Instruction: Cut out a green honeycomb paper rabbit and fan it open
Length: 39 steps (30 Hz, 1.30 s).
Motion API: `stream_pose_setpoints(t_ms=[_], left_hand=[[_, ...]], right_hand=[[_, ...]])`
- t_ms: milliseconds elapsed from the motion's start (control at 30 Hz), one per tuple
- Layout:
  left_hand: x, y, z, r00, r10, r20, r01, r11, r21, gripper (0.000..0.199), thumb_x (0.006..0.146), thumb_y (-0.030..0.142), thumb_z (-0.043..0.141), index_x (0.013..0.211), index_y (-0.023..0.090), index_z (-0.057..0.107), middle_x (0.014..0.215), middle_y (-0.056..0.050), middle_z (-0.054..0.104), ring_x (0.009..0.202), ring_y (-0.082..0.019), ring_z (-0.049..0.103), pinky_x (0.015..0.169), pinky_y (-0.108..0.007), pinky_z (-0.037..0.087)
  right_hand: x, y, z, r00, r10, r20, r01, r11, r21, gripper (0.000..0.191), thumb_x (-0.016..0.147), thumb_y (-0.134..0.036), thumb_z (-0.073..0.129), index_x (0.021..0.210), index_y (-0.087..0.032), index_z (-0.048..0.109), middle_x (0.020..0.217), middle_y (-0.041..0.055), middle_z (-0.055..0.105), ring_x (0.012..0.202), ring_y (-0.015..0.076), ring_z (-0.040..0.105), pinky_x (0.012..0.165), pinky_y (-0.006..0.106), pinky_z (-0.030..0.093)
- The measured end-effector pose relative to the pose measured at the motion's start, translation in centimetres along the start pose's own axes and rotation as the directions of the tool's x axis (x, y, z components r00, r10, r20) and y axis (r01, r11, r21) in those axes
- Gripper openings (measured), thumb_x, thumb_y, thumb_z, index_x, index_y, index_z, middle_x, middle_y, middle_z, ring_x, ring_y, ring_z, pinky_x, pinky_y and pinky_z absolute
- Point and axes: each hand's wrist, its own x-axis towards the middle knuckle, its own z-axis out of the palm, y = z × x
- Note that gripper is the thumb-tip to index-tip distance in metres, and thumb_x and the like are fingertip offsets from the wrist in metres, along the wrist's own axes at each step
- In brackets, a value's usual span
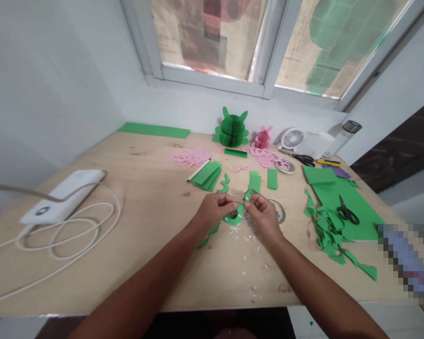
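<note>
Both hands meet over the middle of the table. My right hand (264, 213) is closed, thumb and fingers pinching a small curled green paper cutout (248, 195). My left hand (215, 208) is closed too, its fingertips pinched together beside the right ones; what is in them is too small to make out. Just under the fingertips lies a ring-shaped green paper piece (235, 219) with small white bits on it. Wavy green cutouts (225, 182) lie behind and beside my left hand. A tape roll (281, 212) sits partly behind my right hand.
White scraps (245, 258) are scattered in front. Green offcuts (330, 235), black scissors (348, 210) and a green sheet (362, 212) lie at right. Pink cutouts (191, 157) and a green honeycomb paper figure (232, 130) are behind. A white power bank (65, 195) with cables is at left.
</note>
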Motion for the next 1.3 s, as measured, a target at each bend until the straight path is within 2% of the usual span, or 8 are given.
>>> stream_pose_setpoints(t_ms=[300, 567, 767, 967, 1067, 1167, 1300], left_hand=[[-0.2, -0.1, -0.1, 0.998, -0.014, 0.059, 0.013, 1.000, 0.014, 0.013, 0.065, 0.027, 0.066, 0.064, 0.015, 0.065, 0.054, 0.000, 0.060, 0.053, -0.011, 0.053, 0.055, -0.023, 0.039], [-0.3, -0.2, 0.2, 0.994, -0.017, 0.105, 0.015, 1.000, 0.018, 0.017, 0.065, 0.030, 0.067, 0.066, 0.014, 0.062, 0.055, 0.001, 0.060, 0.054, -0.010, 0.053, 0.054, -0.021, 0.039], [0.1, -0.8, 0.2, 0.990, -0.026, 0.136, 0.020, 0.999, 0.047, 0.016, 0.063, 0.027, 0.068, 0.063, 0.015, 0.058, 0.053, 0.002, 0.059, 0.051, -0.009, 0.052, 0.051, -0.020, 0.037], [0.2, -1.3, 0.1, 0.978, -0.051, 0.201, 0.044, 0.998, 0.043, 0.016, 0.063, 0.027, 0.068, 0.066, 0.015, 0.058, 0.052, 0.002, 0.059, 0.051, -0.010, 0.053, 0.051, -0.021, 0.039], [0.0, -1.1, 0.1, 0.983, -0.055, 0.178, 0.049, 0.998, 0.038, 0.016, 0.063, 0.027, 0.068, 0.065, 0.015, 0.057, 0.053, 0.002, 0.059, 0.050, -0.010, 0.053, 0.051, -0.021, 0.039], [0.0, -0.7, 0.2, 0.994, -0.030, 0.102, 0.030, 1.000, 0.006, 0.018, 0.064, 0.029, 0.068, 0.064, 0.015, 0.056, 0.053, 0.002, 0.058, 0.051, -0.009, 0.053, 0.052, -0.021, 0.039], [0.1, -0.7, 0.3, 0.998, -0.009, 0.067, 0.010, 1.000, -0.018, 0.019, 0.066, 0.031, 0.068, 0.066, 0.015, 0.056, 0.055, 0.002, 0.058, 0.053, -0.010, 0.054, 0.053, -0.021, 0.043]], right_hand=[[0.0, -0.2, 0.0, 0.998, 0.046, -0.037, -0.041, 0.990, 0.132, 0.023, 0.066, -0.034, 0.073, 0.072, -0.020, 0.056, 0.057, -0.0069, 0.048, 0.049, 0.0079, 0.042, 0.047, 0.021, 0.033], [0.1, 0.2, 0.0, 0.992, 0.074, -0.101, -0.057, 0.984, 0.168, 0.027, 0.061, -0.035, 0.077, 0.071, -0.019, 0.058, 0.053, -0.0077, 0.048, 0.044, 0.0071, 0.039, 0.045, 0.021, 0.030], [0.0, -0.3, -0.1, 0.997, 0.061, -0.037, -0.057, 0.991, 0.119, 0.023, 0.069, -0.039, 0.070, 0.069, -0.019, 0.059, 0.057, -0.0051, 0.051, 0.050, 0.0088, 0.043, 0.049, 0.022, 0.033], [0.1, 0.2, -0.5, 0.997, 0.042, -0.062, -0.040, 0.998, 0.039, 0.023, 0.070, -0.039, 0.068, 0.065, -0.018, 0.059, 0.056, -0.0044, 0.052, 0.050, 0.0095, 0.043, 0.050, 0.023, 0.034], [0.0, 0.2, -0.5, 0.999, 0.039, -0.035, -0.038, 0.999, 0.034, 0.026, 0.074, -0.042, 0.064, 0.065, -0.018, 0.058, 0.056, -0.0046, 0.050, 0.051, 0.0096, 0.043, 0.050, 0.023, 0.033], [-0.1, 0.0, -0.3, 0.999, 0.045, 0.004, -0.045, 0.997, 0.058, 0.027, 0.077, -0.043, 0.060, 0.068, -0.018, 0.059, 0.056, -0.0039, 0.051, 0.052, 0.0101, 0.045, 0.050, 0.022, 0.033], [-0.2, -0.2, 0.0, 0.997, 0.067, 0.045, -0.071, 0.994, 0.086, 0.022, 0.069, -0.037, 0.069, 0.068, -0.018, 0.059, 0.055, -0.0049, 0.051, 0.050, 0.0090, 0.043, 0.050, 0.022, 0.032]])
